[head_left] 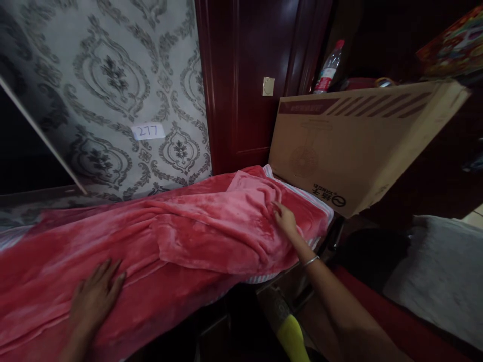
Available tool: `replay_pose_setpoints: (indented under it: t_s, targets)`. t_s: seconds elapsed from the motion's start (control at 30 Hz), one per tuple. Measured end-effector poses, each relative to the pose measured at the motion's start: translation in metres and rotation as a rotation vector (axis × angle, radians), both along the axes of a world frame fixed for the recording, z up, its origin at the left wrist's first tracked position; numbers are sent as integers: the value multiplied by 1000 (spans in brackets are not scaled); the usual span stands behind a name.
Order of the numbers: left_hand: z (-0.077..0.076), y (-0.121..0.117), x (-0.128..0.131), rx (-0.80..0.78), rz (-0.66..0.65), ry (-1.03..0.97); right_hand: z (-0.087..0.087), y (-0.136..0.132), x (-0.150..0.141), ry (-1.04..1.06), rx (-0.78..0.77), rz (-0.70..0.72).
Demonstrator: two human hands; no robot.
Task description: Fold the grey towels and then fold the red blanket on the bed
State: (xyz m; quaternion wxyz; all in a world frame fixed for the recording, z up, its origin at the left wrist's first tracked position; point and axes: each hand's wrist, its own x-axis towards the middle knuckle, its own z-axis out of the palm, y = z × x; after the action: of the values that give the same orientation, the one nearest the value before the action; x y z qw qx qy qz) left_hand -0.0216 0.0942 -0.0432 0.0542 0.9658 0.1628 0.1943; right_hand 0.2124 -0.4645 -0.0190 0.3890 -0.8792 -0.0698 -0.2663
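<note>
A red plush blanket (211, 251) covers a long narrow surface, with part of it folded over in loose wrinkles toward the right end. Flat on the blanket at the lower left lies my left hand (94, 296), fingers apart and nothing in it. My right hand (285, 219), with a bangle at the wrist, pinches a fold of the blanket near the right end. White-and-blue striped fabric (302, 192) shows from under the blanket along that end.
A large cardboard box (328, 146) leans beyond the right end, near a dark red door (252, 65). A plastic bottle (329, 68) stands behind the box. A grey cushion (437, 271) is at the right. Patterned wallpaper (113, 75) bears a paper label (148, 131).
</note>
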Motion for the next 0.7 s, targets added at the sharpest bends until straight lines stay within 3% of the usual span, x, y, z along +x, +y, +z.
replay_pose_setpoints:
  t_s: [0.13,0.27,0.37,0.4,0.57,0.7]
  targets:
    - [8,-4,-4,-67,-3,-50,10,60,-34,-232,138,260]
    - [25,-25,-20,-158,58,-243,13,129,-85,-273,247,472]
    - [31,-70,-33,-248,132,-459,10,168,-124,-205,323,597]
    - [31,-90,-36,-349,108,-485,9,177,-135,-173,352,623]
    - [20,-190,-25,-910,-219,-306,6,200,-170,-13,485,714]
    - [5,-229,-4,-1176,-311,-225,7,199,-179,44,526,783]
